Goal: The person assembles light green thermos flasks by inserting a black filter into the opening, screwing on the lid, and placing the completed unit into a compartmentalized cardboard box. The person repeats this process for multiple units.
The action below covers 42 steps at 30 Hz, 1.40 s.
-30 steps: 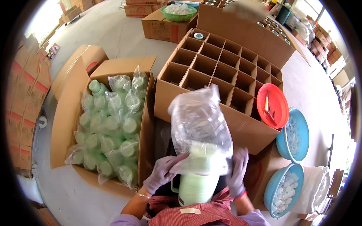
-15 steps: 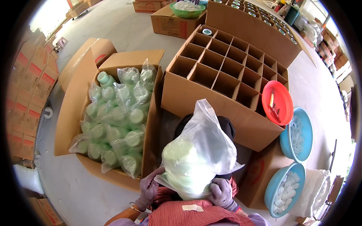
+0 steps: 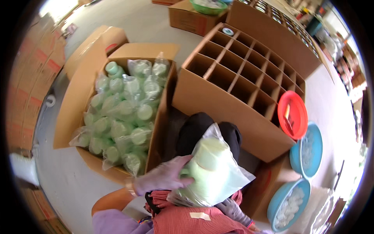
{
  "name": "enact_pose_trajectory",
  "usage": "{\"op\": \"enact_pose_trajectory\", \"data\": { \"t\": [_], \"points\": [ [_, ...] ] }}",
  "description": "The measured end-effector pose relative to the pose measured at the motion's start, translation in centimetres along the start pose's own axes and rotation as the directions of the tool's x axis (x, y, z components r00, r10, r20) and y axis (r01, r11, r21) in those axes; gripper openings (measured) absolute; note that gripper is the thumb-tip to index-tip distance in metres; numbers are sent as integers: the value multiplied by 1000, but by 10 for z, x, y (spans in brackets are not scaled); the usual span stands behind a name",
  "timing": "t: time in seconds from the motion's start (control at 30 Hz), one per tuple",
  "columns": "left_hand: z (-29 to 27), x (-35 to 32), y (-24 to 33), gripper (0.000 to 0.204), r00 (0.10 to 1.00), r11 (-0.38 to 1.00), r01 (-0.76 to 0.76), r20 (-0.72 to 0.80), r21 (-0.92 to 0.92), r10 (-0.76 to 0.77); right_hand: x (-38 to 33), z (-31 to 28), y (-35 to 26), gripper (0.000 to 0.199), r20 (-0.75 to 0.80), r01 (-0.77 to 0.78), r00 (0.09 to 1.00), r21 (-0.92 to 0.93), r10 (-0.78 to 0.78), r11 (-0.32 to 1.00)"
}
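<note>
A pale green plastic jug in a clear plastic bag lies tilted on my lap. My left hand, in a thin glove, presses on the jug's left side over the bag. My right hand, also gloved, is under the bag's lower right edge, gripping it; most of that hand is hidden. To my left stands an open cardboard box packed with several more bagged green jugs. Ahead is a cardboard box with a grid of dividers, its cells mostly empty.
A red round lid leans right of the divided box. Two blue basins with clear pieces stand at the lower right. More cartons and a green basin sit at the back. Stacked boxes line the left edge.
The bagged jug has come down from upright in front of me onto my lap and now lies tilted. My left hand has moved onto its side, and the view has shifted lower.
</note>
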<state>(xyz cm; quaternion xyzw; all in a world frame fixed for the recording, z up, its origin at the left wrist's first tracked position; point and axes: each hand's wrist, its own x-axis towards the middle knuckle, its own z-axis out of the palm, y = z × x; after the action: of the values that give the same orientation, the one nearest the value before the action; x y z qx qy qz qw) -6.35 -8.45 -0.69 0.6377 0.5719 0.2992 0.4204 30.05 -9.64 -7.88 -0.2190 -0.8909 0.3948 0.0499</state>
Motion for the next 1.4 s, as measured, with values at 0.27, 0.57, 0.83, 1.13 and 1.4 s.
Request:
{"op": "enact_pose_trajectory", "data": {
  "t": [0.27,0.57,0.83,1.13,1.4],
  "points": [
    [-18,-95,-90,55,965,935,215,-87,-283,-248,101,-45,-24,24,-267,16,951,549,157,836],
    [-170,7,-198,33,452,643,-526,-823,-557,-343,560,-115,3,25,-426,407,826,-1,-368,914],
    [-280,190,-384,27,-5,807,-339,-857,-484,-516,691,-48,93,71,-28,120,985,-588,-168,800],
    [-315,176,-443,24,675,734,607,-685,304,-275,678,4,160,55,-201,82,945,-619,-259,781],
    [-412,186,-430,35,-184,989,122,-981,-82,-58,679,-7,145,58,-241,117,929,-532,-282,838]
  ]
}}
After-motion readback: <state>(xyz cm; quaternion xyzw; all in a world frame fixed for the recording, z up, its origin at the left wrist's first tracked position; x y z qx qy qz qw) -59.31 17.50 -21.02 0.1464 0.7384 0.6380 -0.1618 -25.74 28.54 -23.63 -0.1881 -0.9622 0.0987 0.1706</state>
